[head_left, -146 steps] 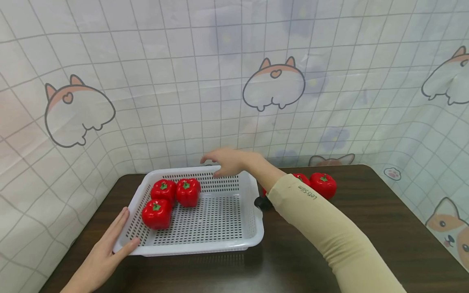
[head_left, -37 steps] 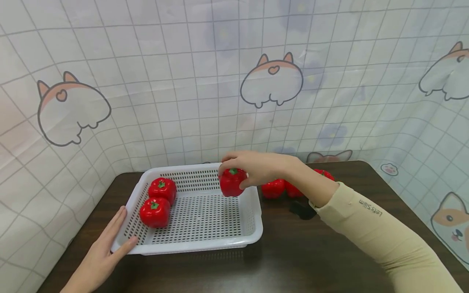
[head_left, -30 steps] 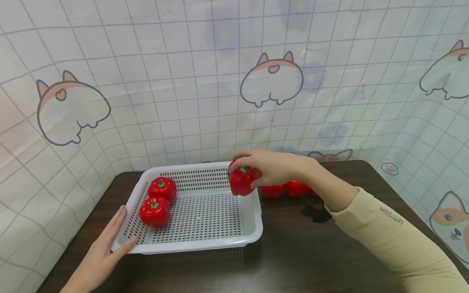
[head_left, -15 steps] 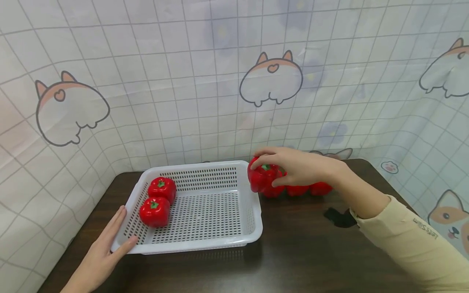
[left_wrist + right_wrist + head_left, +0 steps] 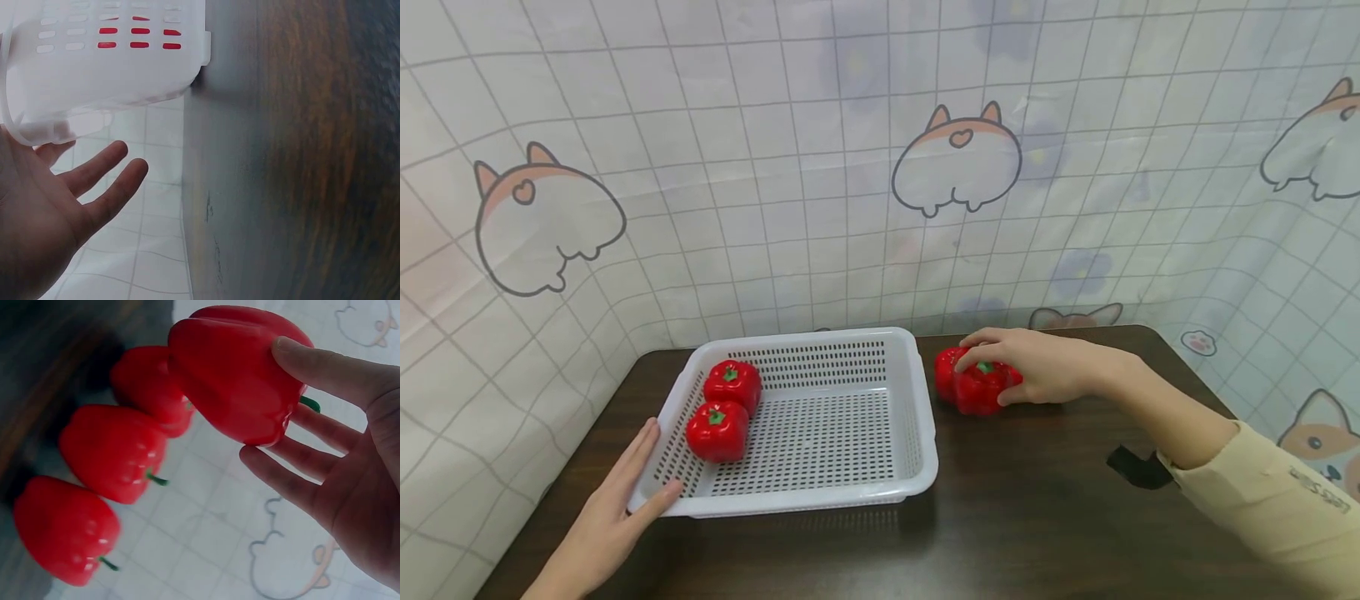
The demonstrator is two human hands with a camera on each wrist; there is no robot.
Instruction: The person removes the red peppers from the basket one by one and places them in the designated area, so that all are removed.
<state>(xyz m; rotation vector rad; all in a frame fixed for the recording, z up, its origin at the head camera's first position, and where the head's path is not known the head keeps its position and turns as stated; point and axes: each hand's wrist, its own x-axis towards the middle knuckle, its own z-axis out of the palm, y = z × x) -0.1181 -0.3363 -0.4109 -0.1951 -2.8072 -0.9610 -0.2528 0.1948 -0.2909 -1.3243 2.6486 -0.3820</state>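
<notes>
My right hand (image 5: 1045, 362) pinches a red bell pepper (image 5: 981, 392) between thumb and fingers, right of the white basket (image 5: 805, 502). In the right wrist view, the held pepper (image 5: 237, 369) is in front of a row of three more peppers (image 5: 115, 453) on the table. My hand hides most of that row in the head view; one pepper (image 5: 947, 367) shows at its left. My left hand (image 5: 602, 521) rests against the basket's front left corner, fingers extended along the outside and thumb on the rim. Two red peppers (image 5: 718, 432) sit at the basket's left side.
A dark wooden table (image 5: 1022, 517) carries everything. Behind it and at both sides hangs a white grid-patterned cloth (image 5: 775, 208) with cartoon dogs. A black object (image 5: 1138, 467) shows beside my right forearm.
My empty right hand took a pepper from the basket, which held three. It carried that pepper right over the rim and lowered it by the row. My left hand stayed at the corner.
</notes>
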